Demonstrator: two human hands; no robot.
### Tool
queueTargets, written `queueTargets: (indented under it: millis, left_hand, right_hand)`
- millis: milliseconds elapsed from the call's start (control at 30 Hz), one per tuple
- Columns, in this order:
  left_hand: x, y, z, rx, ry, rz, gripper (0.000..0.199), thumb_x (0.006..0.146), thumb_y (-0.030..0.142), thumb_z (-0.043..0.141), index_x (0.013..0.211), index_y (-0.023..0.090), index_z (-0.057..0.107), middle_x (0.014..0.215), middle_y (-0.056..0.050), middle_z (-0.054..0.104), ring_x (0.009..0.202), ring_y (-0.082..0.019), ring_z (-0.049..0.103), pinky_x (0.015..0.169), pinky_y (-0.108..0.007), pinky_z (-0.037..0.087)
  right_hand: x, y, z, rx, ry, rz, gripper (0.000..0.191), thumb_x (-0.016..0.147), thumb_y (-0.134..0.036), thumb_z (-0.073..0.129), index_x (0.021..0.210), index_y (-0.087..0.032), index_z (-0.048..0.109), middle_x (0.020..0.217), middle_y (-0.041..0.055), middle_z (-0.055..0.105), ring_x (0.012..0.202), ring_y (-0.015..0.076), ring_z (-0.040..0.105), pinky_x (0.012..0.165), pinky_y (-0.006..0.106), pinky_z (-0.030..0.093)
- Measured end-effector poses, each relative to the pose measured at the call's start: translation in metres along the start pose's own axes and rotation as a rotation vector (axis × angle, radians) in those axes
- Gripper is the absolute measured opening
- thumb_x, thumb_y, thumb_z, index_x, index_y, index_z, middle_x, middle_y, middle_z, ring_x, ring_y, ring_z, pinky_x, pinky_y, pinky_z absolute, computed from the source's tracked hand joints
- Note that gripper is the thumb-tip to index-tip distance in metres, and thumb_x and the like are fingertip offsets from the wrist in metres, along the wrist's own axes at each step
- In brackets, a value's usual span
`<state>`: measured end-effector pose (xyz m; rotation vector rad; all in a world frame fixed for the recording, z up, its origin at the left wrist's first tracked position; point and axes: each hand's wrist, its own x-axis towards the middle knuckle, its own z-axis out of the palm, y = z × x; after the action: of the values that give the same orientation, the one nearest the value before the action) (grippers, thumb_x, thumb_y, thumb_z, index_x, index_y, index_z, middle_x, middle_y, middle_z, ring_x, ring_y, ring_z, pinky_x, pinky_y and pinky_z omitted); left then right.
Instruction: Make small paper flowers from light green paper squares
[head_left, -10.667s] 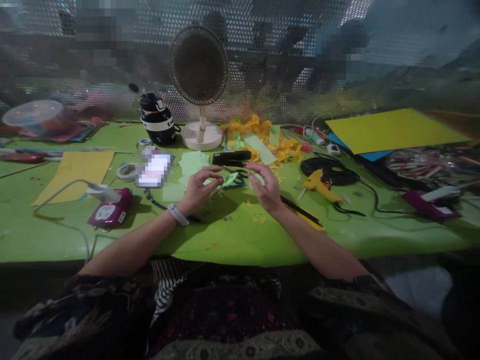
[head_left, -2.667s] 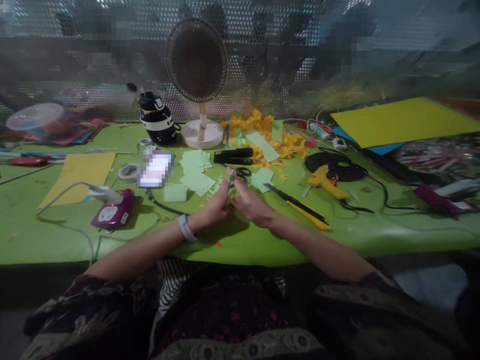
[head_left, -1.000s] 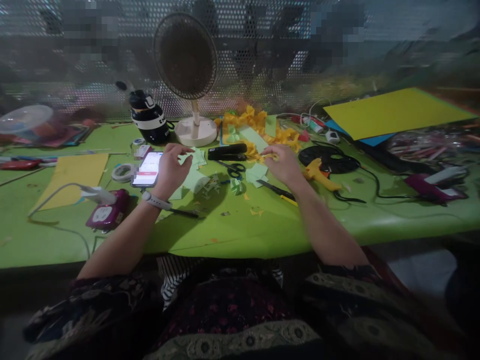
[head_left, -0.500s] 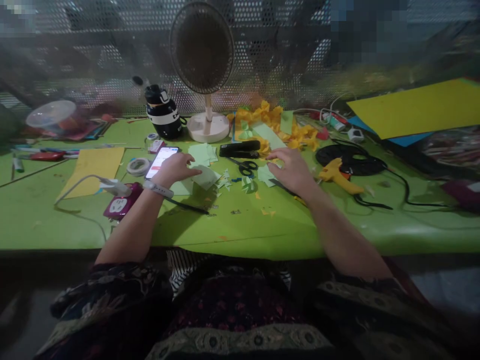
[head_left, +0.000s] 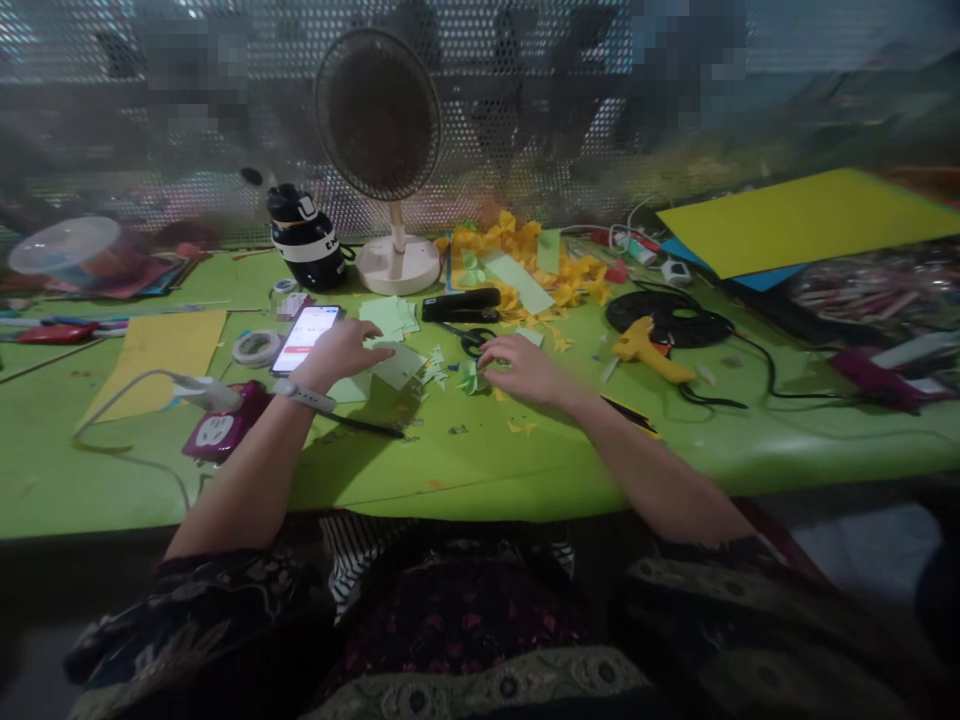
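My left hand hovers with fingers apart beside a lit phone, over light green paper sheets. My right hand has its fingertips at a small folded green paper piece, thumb and fingers apart; whether they touch it is unclear. Black scissors lie just behind those fingertips, and a black stapler is behind them. Small green paper cuttings lie between my hands.
A fan and a black bottle stand at the back. Yellow paper flowers are heaped behind the stapler. A yellow glue gun lies right, a purple power adapter left, near a tape roll.
My right hand has moved left and toward me, from beside the green paper strip to the small folded green piece. The view has shifted slightly; my left hand stays near the phone.
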<state>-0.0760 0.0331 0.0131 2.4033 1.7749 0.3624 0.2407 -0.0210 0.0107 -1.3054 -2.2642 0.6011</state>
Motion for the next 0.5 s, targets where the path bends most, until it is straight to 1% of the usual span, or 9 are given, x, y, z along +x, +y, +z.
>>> queueTargets:
  millis: [67, 167, 300, 400, 500]
  left_hand:
    - [0.001, 0.001, 0.004, -0.013, 0.003, 0.007, 0.049, 0.082, 0.059, 0.061, 0.105, 0.018, 0.075, 0.108, -0.016, 0.075, 0.095, -0.031, 0.068, 0.082, -0.040, 0.052]
    - [0.000, 0.005, 0.007, -0.077, 0.020, 0.018, 0.047, 0.082, 0.057, 0.061, 0.103, 0.017, 0.075, 0.111, -0.017, 0.074, 0.098, -0.033, 0.068, 0.086, -0.043, 0.052]
    - [-0.002, 0.008, 0.010, -0.131, 0.113, 0.039, 0.046, 0.083, 0.058, 0.062, 0.104, 0.019, 0.074, 0.111, -0.017, 0.073, 0.100, -0.035, 0.067, 0.088, -0.047, 0.053]
    - [-0.003, 0.008, 0.012, -0.137, 0.155, 0.056, 0.044, 0.083, 0.057, 0.063, 0.105, 0.021, 0.075, 0.108, -0.015, 0.073, 0.099, -0.034, 0.067, 0.088, -0.047, 0.053]
    - [-0.003, 0.009, 0.014, -0.144, 0.174, 0.076, 0.042, 0.085, 0.057, 0.061, 0.105, 0.022, 0.074, 0.110, -0.014, 0.073, 0.101, -0.033, 0.066, 0.089, -0.046, 0.053]
  right_hand:
    - [0.001, -0.001, -0.007, -0.006, 0.057, 0.036, 0.009, 0.084, -0.021, 0.066, 0.083, -0.023, 0.075, 0.114, 0.0094, 0.072, 0.119, 0.0322, 0.061, 0.108, 0.060, 0.043]
    - [0.002, 0.000, -0.021, 0.005, 0.206, 0.095, 0.010, 0.085, -0.022, 0.064, 0.085, -0.022, 0.075, 0.110, 0.0092, 0.075, 0.111, 0.0289, 0.066, 0.105, 0.056, 0.045]
    - [0.000, 0.006, -0.044, 0.168, 0.365, 0.157, 0.015, 0.087, -0.026, 0.063, 0.092, -0.021, 0.075, 0.108, 0.0074, 0.077, 0.103, 0.0245, 0.070, 0.101, 0.048, 0.050]
    - [-0.003, 0.009, -0.058, 0.241, 0.419, 0.190, 0.017, 0.086, -0.029, 0.064, 0.094, -0.020, 0.075, 0.107, 0.0078, 0.077, 0.102, 0.0240, 0.071, 0.100, 0.045, 0.051]
    - [-0.003, 0.012, -0.071, 0.206, 0.384, 0.230, 0.016, 0.084, -0.031, 0.068, 0.092, -0.020, 0.076, 0.105, 0.0079, 0.077, 0.099, 0.0245, 0.070, 0.099, 0.046, 0.052]
